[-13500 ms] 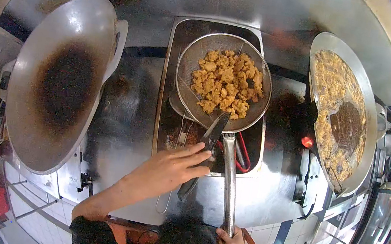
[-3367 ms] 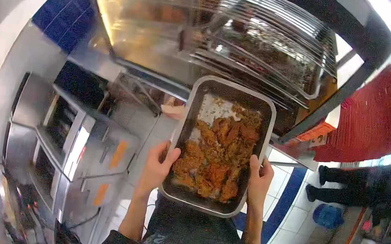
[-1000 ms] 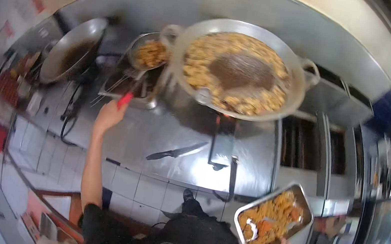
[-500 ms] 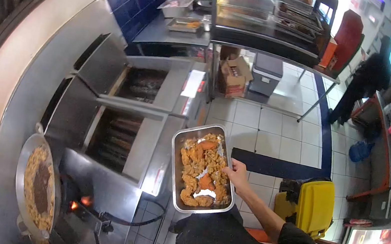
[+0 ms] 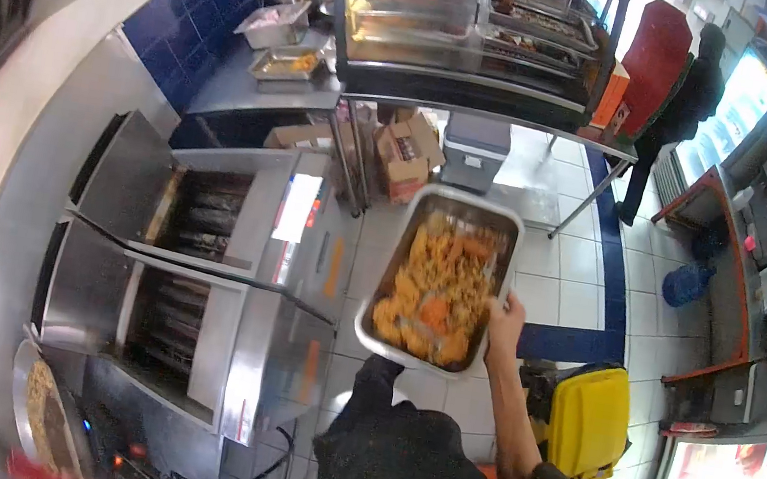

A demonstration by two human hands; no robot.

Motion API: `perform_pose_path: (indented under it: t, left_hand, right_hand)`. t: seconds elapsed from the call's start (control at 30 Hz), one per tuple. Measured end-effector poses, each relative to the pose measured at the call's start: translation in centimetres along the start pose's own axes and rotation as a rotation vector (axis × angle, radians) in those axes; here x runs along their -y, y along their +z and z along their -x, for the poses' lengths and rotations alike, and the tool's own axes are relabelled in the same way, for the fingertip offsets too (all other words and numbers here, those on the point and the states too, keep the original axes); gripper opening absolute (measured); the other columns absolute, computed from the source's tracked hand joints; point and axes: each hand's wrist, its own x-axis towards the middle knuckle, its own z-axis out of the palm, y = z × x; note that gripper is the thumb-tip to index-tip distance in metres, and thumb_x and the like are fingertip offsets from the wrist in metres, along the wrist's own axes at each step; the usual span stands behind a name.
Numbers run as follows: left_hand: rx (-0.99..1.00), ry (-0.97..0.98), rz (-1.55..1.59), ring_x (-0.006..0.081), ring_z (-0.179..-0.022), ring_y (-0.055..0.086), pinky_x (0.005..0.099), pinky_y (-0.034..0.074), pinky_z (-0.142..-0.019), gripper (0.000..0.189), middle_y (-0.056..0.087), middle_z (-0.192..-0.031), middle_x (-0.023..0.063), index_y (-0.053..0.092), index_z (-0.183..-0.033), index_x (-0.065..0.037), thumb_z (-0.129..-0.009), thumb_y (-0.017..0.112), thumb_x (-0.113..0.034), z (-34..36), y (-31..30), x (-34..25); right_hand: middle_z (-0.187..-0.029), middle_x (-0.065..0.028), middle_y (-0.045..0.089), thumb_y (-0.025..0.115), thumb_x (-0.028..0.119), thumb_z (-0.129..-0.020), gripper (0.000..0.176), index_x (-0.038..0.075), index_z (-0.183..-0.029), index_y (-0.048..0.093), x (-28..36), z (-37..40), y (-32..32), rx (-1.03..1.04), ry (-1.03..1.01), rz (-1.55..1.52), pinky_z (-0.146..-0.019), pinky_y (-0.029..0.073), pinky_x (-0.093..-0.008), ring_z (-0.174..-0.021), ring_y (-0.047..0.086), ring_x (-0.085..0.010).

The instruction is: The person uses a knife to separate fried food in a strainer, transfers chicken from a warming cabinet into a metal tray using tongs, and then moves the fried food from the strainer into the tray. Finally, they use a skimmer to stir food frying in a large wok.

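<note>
My right hand (image 5: 505,325) is closed on the right rim of a metal tray (image 5: 384,284), with the thumb at its inner edge. Pieces of browned, fried-looking food (image 5: 441,288) fill much of the tray, which hangs over the tiled floor in front of my body. The tray's lower end is nearer to me. My left hand does not show.
Two open fryer units (image 5: 199,212) stand left; a pan of food (image 5: 38,391) and a blurred red object (image 5: 36,472) are lower left. Ahead is a glass display case (image 5: 418,7). A yellow bin (image 5: 590,419) is right; a dark-clothed person (image 5: 687,97) stands beyond.
My view has shifted forward, away from the pan. The tray, still in my right hand, has moved up and to the right in view. The red object has appeared at lower left.
</note>
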Motion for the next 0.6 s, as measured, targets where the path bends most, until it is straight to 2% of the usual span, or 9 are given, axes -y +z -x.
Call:
perform_pose_path:
  t: [0.03,0.07,0.1,0.13,0.17,0.27,0.47,0.53,0.6]
  left_hand:
    - [0.118,-0.173,0.189,0.0066,-0.05,0.044,0.0229,0.034,-0.042,0.031,0.054,-0.07,-0.0033,0.058,-0.088,-0.009,-0.095,0.05,-0.038,0.2,4.4,0.9]
    - [-0.246,-0.391,0.008,0.0035,-0.05,0.04,0.0189,0.029,-0.043,0.034,0.05,-0.068,-0.004,0.055,-0.086,-0.013,-0.096,0.047,-0.043,-0.9,8.1,7.2]
    - [0.133,-0.351,0.124,0.0038,-0.049,0.04,0.02,0.029,-0.042,0.034,0.048,-0.066,-0.004,0.055,-0.087,-0.011,-0.095,0.048,-0.043,-0.2,13.3,8.7]
    - [0.337,-0.388,0.076,0.0044,-0.047,0.04,0.0204,0.03,-0.041,0.033,0.046,-0.065,-0.0044,0.053,-0.09,-0.011,-0.095,0.049,-0.044,1.4,19.6,8.6]
    - [0.625,-0.54,0.144,0.005,-0.05,0.043,0.0196,0.035,-0.042,0.034,0.05,-0.069,-0.0031,0.054,-0.115,-0.009,-0.097,0.049,-0.037,2.5,24.8,9.6]
    - [1.346,-0.64,0.182,0.0045,-0.058,0.043,0.02,0.035,-0.047,0.034,0.048,-0.073,-0.0032,0.051,-0.121,-0.006,-0.103,0.046,-0.034,6.0,38.7,8.8]
    - [2.002,-1.011,0.098,0.0048,-0.055,0.04,0.0214,0.032,-0.047,0.037,0.045,-0.073,-0.0037,0.051,-0.122,-0.006,-0.102,0.046,-0.037,6.7,56.3,4.3]
    - [2.077,-0.942,0.001,0.0045,-0.056,0.039,0.0214,0.031,-0.047,0.04,0.044,-0.072,-0.0036,0.052,-0.122,-0.005,-0.102,0.046,-0.039,6.9,60.8,4.5]
    - [2.1,-0.642,-0.174,0.0047,-0.056,0.039,0.0217,0.031,-0.047,0.043,0.044,-0.072,-0.0037,0.052,-0.121,-0.004,-0.101,0.047,-0.041,7.8,65.2,3.8]
  right_hand:
    - [-0.087,-0.005,0.066,0.062,0.006,-0.081,0.026,-0.006,-0.104,0.064,-2.3,-3.3,-0.4,-0.041,-0.043,0.053,-0.064,0.047,-0.0265,-0.073,0.058,-0.0111]
    - [-0.087,-0.005,0.066,0.062,0.006,-0.081,0.026,-0.006,-0.104,0.064,-1.9,-5.1,-0.6,-0.052,-0.051,0.057,-0.064,0.047,-0.0265,-0.073,0.058,-0.0111]
    - [-0.084,-0.0039,0.066,0.062,0.006,-0.081,0.025,-0.005,-0.104,0.065,-1.3,-6.8,0.1,-0.089,-0.062,-0.057,-0.062,0.045,-0.0256,-0.07,0.056,-0.0094]
    - [-0.082,-0.0028,0.065,0.063,0.005,-0.081,0.023,-0.003,-0.103,0.065,-0.7,-8.8,0.4,-0.124,-0.075,-0.172,-0.06,0.043,-0.0248,-0.067,0.054,-0.0077]
    - [-0.078,-0.0012,0.062,0.064,0.004,-0.082,0.02,-0.001,-0.101,0.066,-0.1,-10.9,0.0,-0.199,-0.068,-0.159,-0.057,0.04,-0.025,-0.063,0.05,-0.0055]
    - [-0.075,-0.0006,0.061,0.064,0.004,-0.083,0.019,-0.002,-0.101,0.065,1.2,-15.6,-1.2,-0.409,-0.091,-0.097,-0.055,0.038,-0.0266,-0.061,0.048,-0.0059]
    - [-0.078,0.0015,0.057,0.059,0.004,-0.086,0.017,-0.002,-0.101,0.064,3.7,-25.7,-4.8,-0.712,-0.155,-0.086,-0.054,0.036,-0.0256,-0.064,0.046,-0.0043]
    - [-0.078,0.0016,0.057,0.058,0.005,-0.087,0.013,-0.001,-0.097,0.063,3.7,-29.4,-6.1,-0.803,-0.174,-0.045,-0.056,0.036,-0.0262,-0.067,0.046,-0.0047]
    - [-0.078,0.0014,0.058,0.058,0.005,-0.087,0.011,-0.001,-0.095,0.062,4.7,-32.4,-7.2,-0.779,-0.165,-0.069,-0.057,0.037,-0.0262,-0.068,0.047,-0.0049]
